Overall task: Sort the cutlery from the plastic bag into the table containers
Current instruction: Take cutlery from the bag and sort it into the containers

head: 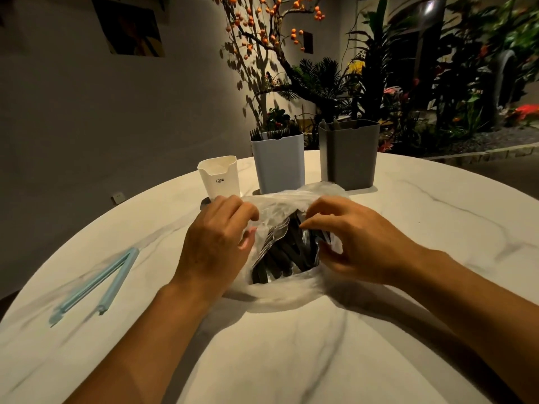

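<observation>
Many dark-handled metal forks and spoons (277, 252) lie in a clear crumpled plastic bag (280, 290) at the middle of the white marbled round surface (291, 360). Left hand (215, 243) and right hand (358, 243) each pinch the bag's rim, holding its mouth apart. Behind stand a white container (218, 179), pale blue container (278, 164) and grey container (348, 156). A light blue sealing clip (96, 284) lies left.
</observation>
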The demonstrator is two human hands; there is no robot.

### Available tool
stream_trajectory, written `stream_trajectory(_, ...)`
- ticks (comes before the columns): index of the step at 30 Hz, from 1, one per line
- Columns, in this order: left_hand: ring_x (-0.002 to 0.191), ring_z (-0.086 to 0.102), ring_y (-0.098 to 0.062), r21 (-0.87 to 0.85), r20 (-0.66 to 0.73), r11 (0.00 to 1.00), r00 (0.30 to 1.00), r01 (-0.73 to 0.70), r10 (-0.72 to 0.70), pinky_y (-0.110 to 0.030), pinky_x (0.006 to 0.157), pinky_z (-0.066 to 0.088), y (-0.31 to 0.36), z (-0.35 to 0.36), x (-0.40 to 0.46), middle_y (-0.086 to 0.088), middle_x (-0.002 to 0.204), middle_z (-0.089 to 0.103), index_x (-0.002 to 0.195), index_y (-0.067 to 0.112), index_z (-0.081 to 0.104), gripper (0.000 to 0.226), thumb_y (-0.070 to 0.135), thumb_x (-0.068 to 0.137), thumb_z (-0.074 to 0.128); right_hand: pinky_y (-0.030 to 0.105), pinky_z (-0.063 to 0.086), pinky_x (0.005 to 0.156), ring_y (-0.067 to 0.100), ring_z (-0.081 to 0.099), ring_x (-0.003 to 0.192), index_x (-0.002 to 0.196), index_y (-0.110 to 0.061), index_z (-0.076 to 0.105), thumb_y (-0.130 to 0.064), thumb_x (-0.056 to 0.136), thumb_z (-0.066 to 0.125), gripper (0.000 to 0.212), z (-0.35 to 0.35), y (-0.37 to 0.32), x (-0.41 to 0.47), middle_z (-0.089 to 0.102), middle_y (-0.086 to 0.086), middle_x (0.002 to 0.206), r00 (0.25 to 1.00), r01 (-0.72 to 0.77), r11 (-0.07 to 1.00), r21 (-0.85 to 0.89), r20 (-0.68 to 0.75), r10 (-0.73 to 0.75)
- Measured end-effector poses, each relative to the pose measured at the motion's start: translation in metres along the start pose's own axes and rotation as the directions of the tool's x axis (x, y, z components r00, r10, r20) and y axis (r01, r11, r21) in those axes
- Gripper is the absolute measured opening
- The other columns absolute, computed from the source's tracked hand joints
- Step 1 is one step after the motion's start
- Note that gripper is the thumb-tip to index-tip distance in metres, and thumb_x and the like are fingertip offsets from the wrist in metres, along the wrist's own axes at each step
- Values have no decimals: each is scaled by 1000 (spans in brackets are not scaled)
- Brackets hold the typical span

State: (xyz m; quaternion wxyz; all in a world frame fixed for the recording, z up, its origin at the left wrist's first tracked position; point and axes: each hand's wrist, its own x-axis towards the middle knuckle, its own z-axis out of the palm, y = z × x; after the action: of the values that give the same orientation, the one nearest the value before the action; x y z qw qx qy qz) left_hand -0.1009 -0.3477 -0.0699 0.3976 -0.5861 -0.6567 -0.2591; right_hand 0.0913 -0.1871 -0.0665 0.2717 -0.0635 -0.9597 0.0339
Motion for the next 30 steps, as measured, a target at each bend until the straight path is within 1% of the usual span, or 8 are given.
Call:
stream_trajectory(4, 90, 62, -24, 39, 177, 988, 972, 151, -155, -38, 77, 59, 1, 8, -10, -4, 104, 64, 102, 18, 63, 24, 16, 83, 76, 29, 52, 97, 12, 47, 119, 145, -37, 43, -29, 90, 67, 60, 7, -10, 2, 42, -4, 141, 991, 19, 1000, -17, 130, -17)
stream_trajectory(7, 95, 57, -19, 79, 357, 939, 870, 334, -340, -34, 79, 53, -6, 13, -18, 7, 110, 56, 107, 27, 55, 16, 21, 94, 62, 24, 45, 101, 15, 42, 129, 149, -41, 33, -32, 94, 60, 62, 10, -13, 3, 34, -5, 145, 969, 41, 997, -71, 248, -22)
stream_trajectory(12, 90, 57, -14, -133, 294, 720, 721, 681, -628, -27, 83, 54, -7, 10, -15, 3, 107, 61, 101, 26, 50, 15, 13, 96, 56, 26, 44, 102, 14, 38, 133, 149, -46, 30, -36, 91, 66, 69, 10, -20, 6, 31, -7, 149, 955, 146, 986, -77, 269, -120)
stream_trajectory(15, 91, 60, -16, -307, 144, 796, 852, 522, -503, -33, 88, 57, 6, 0, -8, 3, 106, 61, 101, 25, 53, 21, 8, 92, 61, 24, 45, 99, 14, 42, 130, 145, -43, 39, -36, 90, 67, 62, 6, -22, 7, 36, -7, 147, 958, 169, 984, -62, 245, -149)
stream_trajectory(18, 88, 59, -10, -451, 230, 822, 935, 348, -270, -26, 79, 58, 23, -10, -3, 10, 94, 60, 98, 25, 57, 22, 6, 89, 62, 24, 49, 97, 15, 50, 124, 141, -37, 49, -33, 90, 66, 53, 11, -23, 8, 45, -6, 141, 970, 159, 986, -50, 194, -146)
stream_trajectory(21, 92, 57, -7, -440, 445, 840, 889, 317, -102, -29, 78, 56, 29, -10, -5, 17, 97, 56, 99, 36, 56, 19, 25, 85, 64, 25, 55, 91, 18, 60, 113, 131, -29, 62, -31, 85, 71, 46, 17, -21, 9, 60, -1, 126, 979, 157, 984, -83, 146, -143)
stream_trajectory(25, 107, 53, -3, -420, 574, 804, 809, 422, -125, -26, 89, 54, 21, -10, -10, 21, 115, 50, 120, 45, 44, 59, 53, 71, 76, 23, 57, 74, 18, 69, 93, 111, -22, 75, -29, 73, 80, 40, 16, -18, 4, 68, 2, 104, 991, 130, 980, -152, 57, -122)
stream_trajectory(30, 123, 42, 0, -378, 646, 804, 753, 459, -126, -28, 102, 47, 19, -12, -13, 24, 129, 39, 138, 51, 28, 95, 58, 60, 82, 29, 55, 85, 23, 70, 102, 113, -21, 74, -26, 69, 85, 46, 14, -19, 9, 70, 5, 114, 978, 191, 963, -189, 122, -170)
